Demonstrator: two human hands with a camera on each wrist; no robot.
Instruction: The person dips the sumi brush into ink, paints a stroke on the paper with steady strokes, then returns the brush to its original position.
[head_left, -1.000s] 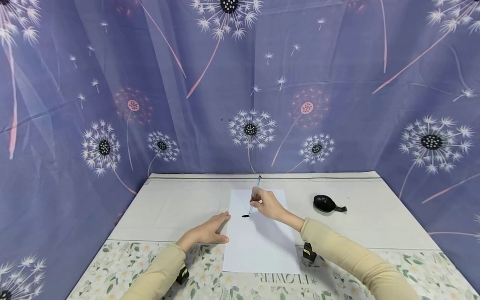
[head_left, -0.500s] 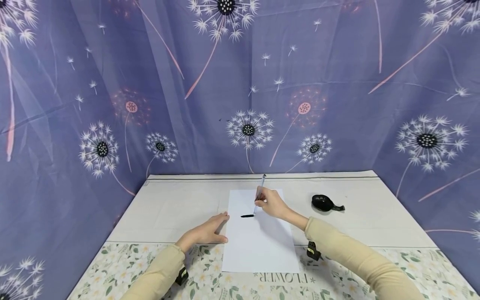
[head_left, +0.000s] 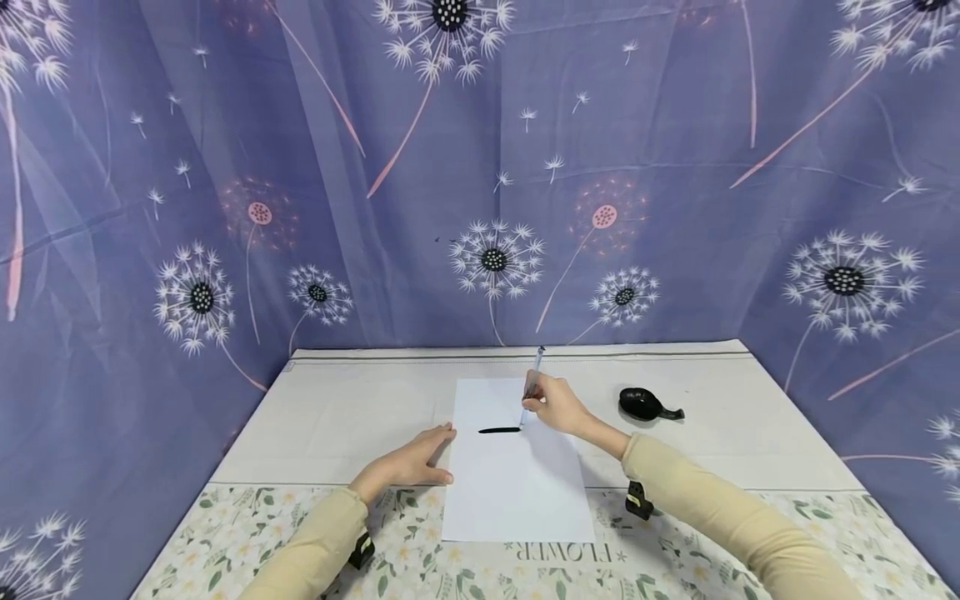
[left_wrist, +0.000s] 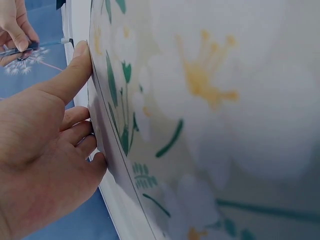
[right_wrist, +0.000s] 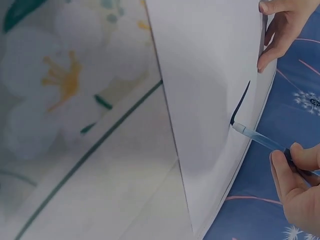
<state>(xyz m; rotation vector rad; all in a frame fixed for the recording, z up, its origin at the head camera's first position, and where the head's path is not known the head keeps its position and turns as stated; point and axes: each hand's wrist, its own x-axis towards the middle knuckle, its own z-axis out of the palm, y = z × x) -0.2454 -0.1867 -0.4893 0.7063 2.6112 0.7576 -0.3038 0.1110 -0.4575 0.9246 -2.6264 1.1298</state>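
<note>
A sheet of white paper point(head_left: 517, 492) lies upright on the table before me, with a black ink stroke point(head_left: 498, 431) running across its upper half. My right hand point(head_left: 558, 406) pinches a writing brush point(right_wrist: 265, 140) with a translucent blue handle between thumb and fingers. The brush slants, its dark tip right at the stroke's right end. At the paper's left edge rests my left hand point(head_left: 412, 461), fingers spread and nearly straight, thumb and fingertips at the margin. In the left wrist view, its palm faces the camera.
Right of the paper sits a glossy black gourd-shaped dish point(head_left: 641, 404) with a short stem. A floral cloth point(head_left: 405, 542) covers the table's near part. Behind the table hangs a purple dandelion-print curtain point(head_left: 412, 275).
My right hand has moved right with the brush, and the black stroke has grown longer from a short mark. The left hand stays at the paper's left edge.
</note>
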